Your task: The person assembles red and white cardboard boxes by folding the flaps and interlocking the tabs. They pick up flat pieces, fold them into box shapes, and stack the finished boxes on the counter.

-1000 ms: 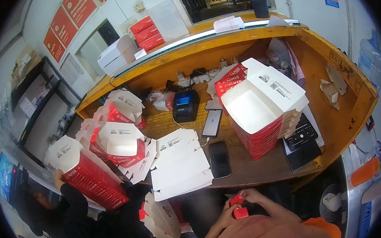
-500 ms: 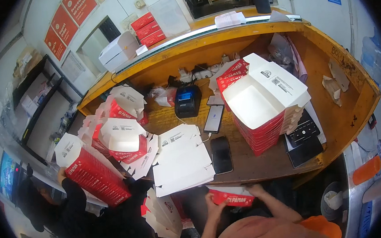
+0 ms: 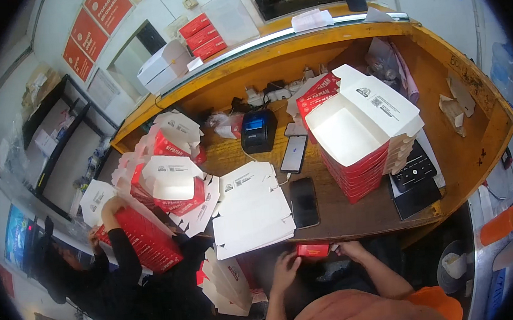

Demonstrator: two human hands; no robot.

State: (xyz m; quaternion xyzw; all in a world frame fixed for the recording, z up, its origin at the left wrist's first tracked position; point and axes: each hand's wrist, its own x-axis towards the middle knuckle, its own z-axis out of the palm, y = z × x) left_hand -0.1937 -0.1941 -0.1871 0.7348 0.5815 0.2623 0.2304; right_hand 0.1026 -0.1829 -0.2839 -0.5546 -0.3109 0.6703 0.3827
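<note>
Close in front of me, at the counter's near edge, is a small red cardboard food box [image 3: 312, 250], partly folded. My right hand [image 3: 351, 250] pinches its right end. My left hand [image 3: 284, 268] lies beside its left end, fingers apart; whether the fingertips touch the card is hard to see. Just beyond is a pile of flat white box blanks [image 3: 252, 217]. Folded boxes with raised white flaps [image 3: 227, 284] stand low, left of my left hand.
A tall stack of red boxes [image 3: 352, 171] stands right of two phones [image 3: 304, 202]. More boxes [image 3: 175, 183] fill the counter's left. At far left a co-worker in black [image 3: 107, 283] has both hands on another stack [image 3: 146, 236]. A black printer [image 3: 258, 131] sits behind.
The red box between my hands has turned, showing a shorter side, and my left hand has loosened from it. The co-worker's arm has reached up over the stack at left.
</note>
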